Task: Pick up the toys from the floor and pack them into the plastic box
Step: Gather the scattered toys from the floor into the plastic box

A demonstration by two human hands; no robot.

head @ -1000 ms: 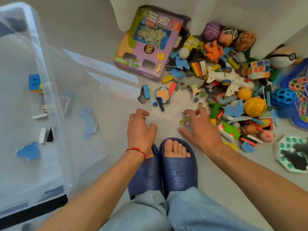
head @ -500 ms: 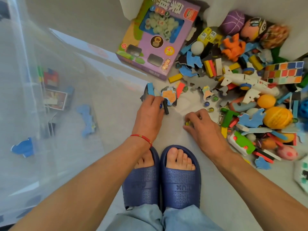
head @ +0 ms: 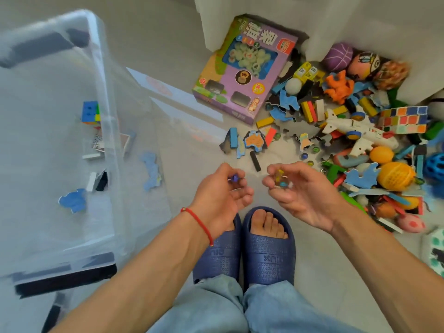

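1. Pinching a small blue piece (head: 234, 177) between thumb and fingertips, the left hand (head: 222, 200) hovers palm-up above the floor; a thin red cord bracelet (head: 197, 221) circles its wrist.
2. The right hand (head: 301, 195) curls its fingers around a few small glossy beads (head: 281, 180), yellow and blue, possibly marbles; they are too small to be sure.
3. The clear plastic box (head: 105, 97) stands at left, its smooth walls see-through, with a blocky cube and flat blue foam puzzle cut-outs lying inside.
4. The toy pile (head: 355, 140) spreads over the floor at right, near the right hand: wooden blocks, foam puzzle pieces, a white plastic aeroplane (head: 355, 131), and a ribbed orange ball (head: 396, 176).
5. A purple cardboard game box (head: 242, 73) with a clear window lies flat beyond the hands.
6. Dark blue textured rubber slides (head: 269, 251) sit below both hands.
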